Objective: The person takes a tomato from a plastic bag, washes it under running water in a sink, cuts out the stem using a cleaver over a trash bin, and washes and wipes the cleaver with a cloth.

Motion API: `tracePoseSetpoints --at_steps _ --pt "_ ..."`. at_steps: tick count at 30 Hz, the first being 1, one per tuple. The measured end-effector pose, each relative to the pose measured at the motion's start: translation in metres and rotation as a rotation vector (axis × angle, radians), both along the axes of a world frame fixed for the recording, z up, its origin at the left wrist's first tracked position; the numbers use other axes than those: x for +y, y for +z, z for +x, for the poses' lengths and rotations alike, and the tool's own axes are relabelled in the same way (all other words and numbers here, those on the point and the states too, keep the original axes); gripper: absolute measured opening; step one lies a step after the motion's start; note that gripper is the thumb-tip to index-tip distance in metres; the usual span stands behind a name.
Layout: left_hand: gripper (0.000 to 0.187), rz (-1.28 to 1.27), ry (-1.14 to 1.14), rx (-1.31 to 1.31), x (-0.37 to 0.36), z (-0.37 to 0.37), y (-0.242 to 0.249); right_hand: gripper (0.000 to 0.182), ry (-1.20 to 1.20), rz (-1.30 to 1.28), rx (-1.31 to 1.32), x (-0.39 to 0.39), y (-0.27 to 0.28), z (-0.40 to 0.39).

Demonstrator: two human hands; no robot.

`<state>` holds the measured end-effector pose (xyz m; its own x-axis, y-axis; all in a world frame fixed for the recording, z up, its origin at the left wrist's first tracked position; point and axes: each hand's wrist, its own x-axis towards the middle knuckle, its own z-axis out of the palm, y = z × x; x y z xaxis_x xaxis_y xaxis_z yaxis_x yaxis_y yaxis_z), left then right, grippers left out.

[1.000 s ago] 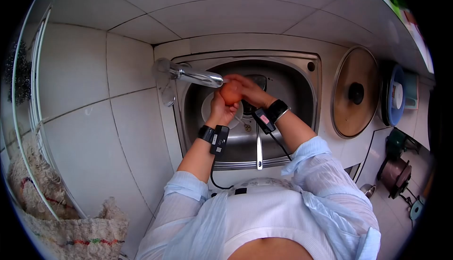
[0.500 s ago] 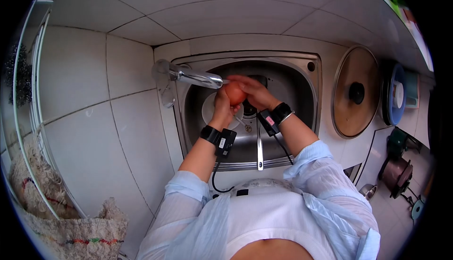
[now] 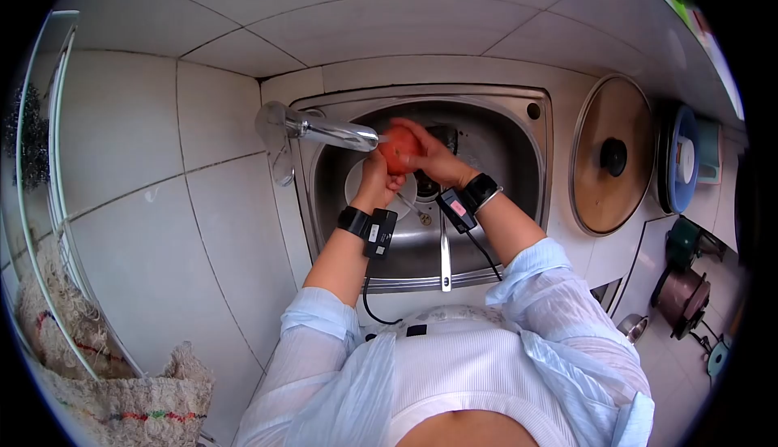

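Observation:
A red tomato point(image 3: 399, 152) is held between both my hands, right by the spout of the chrome faucet point(image 3: 340, 133) and above the sink. My left hand point(image 3: 375, 178) cups it from the left and below. From the right, my right hand point(image 3: 438, 161) curls its fingers over the top, thumb against the near side. Below my left hand a white bowl point(image 3: 354, 188) sits in the sink, partly hidden by that hand and wrist. A long metal handle point(image 3: 446, 260) leans over the sink's front edge; its far end is hidden beneath my right hand.
The steel sink point(image 3: 502, 105) surrounds the hands. To its right, a glass pot lid point(image 3: 590, 179) and a blue basin point(image 3: 683, 183) lean at the wall. On the left are a white wire rack point(image 3: 36, 131) and a beige cloth point(image 3: 154, 402).
The tomato has been turned and shifted slightly left in my hands. My right hand's fingers have moved higher around it, and its thumb now lies across the near side.

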<state>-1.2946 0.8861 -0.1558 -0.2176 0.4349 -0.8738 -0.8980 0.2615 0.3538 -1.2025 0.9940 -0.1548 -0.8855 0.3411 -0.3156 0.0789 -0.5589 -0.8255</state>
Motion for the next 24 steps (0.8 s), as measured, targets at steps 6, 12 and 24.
tracePoseSetpoints --at_steps 6,12,24 --pt "0.058 0.011 -0.189 0.023 0.004 0.023 -0.015 0.039 -0.16 0.312 -0.311 -0.013 -0.015 -0.009" --pt "0.054 -0.078 0.172 0.495 0.023 0.039 0.004 0.031 -0.202 0.263 -0.325 -0.015 -0.022 -0.007" --pt "0.07 -0.069 -0.17 0.284 0.007 0.021 0.002 0.032 -0.197 0.128 -0.317 -0.011 -0.013 -0.012"
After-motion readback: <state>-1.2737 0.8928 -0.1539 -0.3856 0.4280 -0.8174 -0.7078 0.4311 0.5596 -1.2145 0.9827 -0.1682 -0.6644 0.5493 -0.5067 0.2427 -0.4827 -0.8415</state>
